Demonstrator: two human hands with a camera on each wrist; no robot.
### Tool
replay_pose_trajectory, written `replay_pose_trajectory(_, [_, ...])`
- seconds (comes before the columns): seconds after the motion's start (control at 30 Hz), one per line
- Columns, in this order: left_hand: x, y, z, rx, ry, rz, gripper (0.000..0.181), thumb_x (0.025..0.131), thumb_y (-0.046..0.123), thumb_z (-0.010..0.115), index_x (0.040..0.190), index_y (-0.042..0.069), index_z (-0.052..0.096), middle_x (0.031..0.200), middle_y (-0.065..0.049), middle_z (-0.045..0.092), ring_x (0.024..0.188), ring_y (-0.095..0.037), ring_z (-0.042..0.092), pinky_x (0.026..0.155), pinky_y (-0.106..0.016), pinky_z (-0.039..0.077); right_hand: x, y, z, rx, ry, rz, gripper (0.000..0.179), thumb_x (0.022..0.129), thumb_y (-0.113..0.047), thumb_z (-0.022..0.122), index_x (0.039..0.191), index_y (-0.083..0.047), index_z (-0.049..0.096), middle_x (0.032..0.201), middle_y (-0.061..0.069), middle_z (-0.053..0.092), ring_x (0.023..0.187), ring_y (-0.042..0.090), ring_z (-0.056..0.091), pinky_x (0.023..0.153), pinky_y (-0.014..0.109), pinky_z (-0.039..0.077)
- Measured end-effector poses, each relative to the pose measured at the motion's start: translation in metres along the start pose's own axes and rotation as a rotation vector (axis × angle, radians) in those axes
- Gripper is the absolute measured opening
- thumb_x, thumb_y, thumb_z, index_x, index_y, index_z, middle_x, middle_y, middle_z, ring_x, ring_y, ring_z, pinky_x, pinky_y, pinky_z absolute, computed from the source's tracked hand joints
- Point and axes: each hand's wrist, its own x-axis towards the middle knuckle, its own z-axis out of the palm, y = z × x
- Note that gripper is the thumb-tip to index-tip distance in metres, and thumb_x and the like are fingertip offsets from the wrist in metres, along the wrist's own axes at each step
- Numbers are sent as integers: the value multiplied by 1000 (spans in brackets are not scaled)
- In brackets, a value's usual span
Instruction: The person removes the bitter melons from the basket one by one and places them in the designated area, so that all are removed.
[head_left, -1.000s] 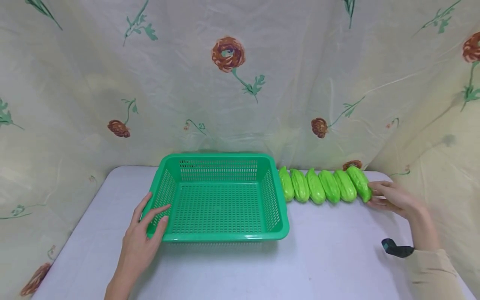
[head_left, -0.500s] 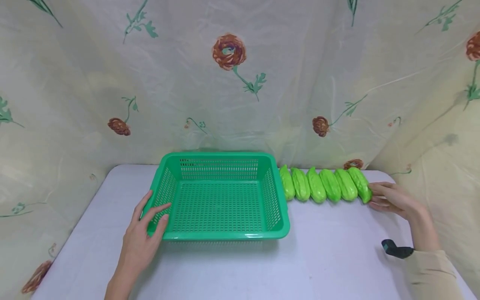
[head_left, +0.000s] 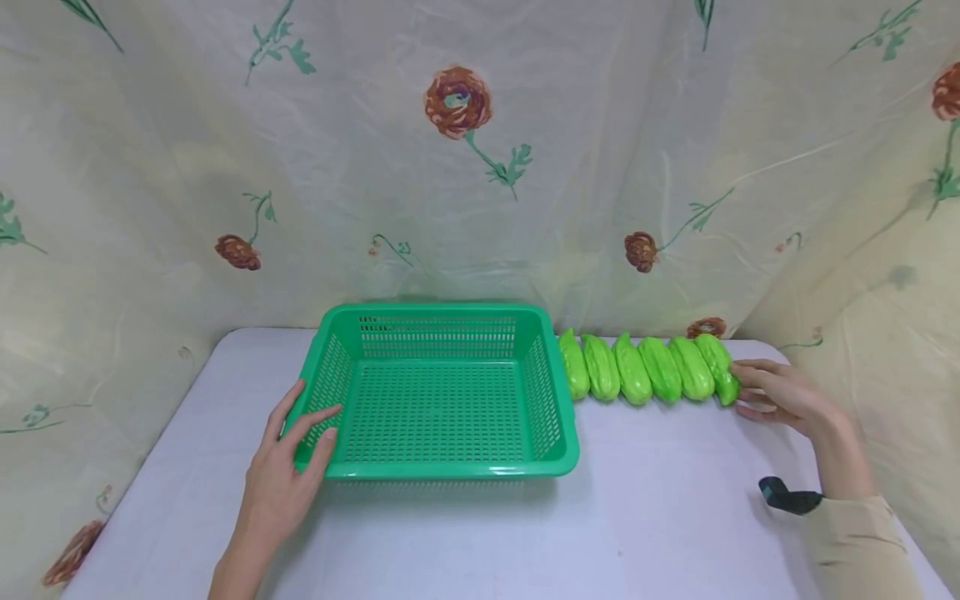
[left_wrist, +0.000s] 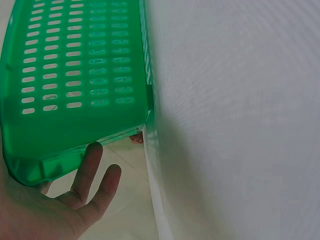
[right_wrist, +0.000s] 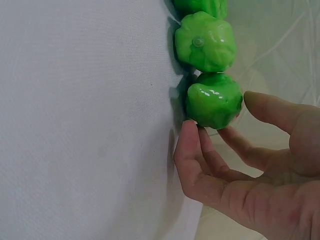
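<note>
A green perforated basket (head_left: pixel 435 417) stands on the table. My left hand (head_left: pixel 273 492) rests on its left rim with spread fingers; in the left wrist view, fingertips (left_wrist: pixel 93 150) touch the outside of the end wall. To the basket's right, several glossy light-green bitter melons (head_left: pixel 632 371) lie side by side in a row. My right hand (head_left: pixel 783 396) is at the row's right end, with thumb and fingers curved about the last bitter melon (right_wrist: pixel 215 101). The thumb (right_wrist: pixel 267 107) is at one side of it, other fingertips at the opposite side and the near end.
A white cloth covers the table (head_left: pixel 622 517). Close behind the basket and row hangs a flower-printed curtain (head_left: pixel 562 250), which also closes off both sides. A black wrist strap piece (head_left: pixel 789 496) juts out from the right sleeve.
The last bitter melon has shifted slightly left, closer against its neighbour, with my right hand following. My left hand and the basket keep their places.
</note>
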Motion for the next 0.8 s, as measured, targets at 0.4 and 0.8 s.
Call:
replay_pose_trajectory(0.4, [0,0,2,-3,-15,-17,32,110,32,61,138,22,73,178,-4,32,155,-49,44,98,-74,52,-4,9,-3,-180,87,6,80,115,-48,40,163,13,20,125,4,64,100,-3,61,83,26,62])
replay_pose_trajectory(0.8, [0,0,0,11,-9,-6,32,110,31,61,139,22,73,178,-5,32,153,-50,46,96,-74,53,-13,-30,68,-552,516,-430,56,112,-27,56,148,15,48,140,49,50,125,69,49,95,79,43])
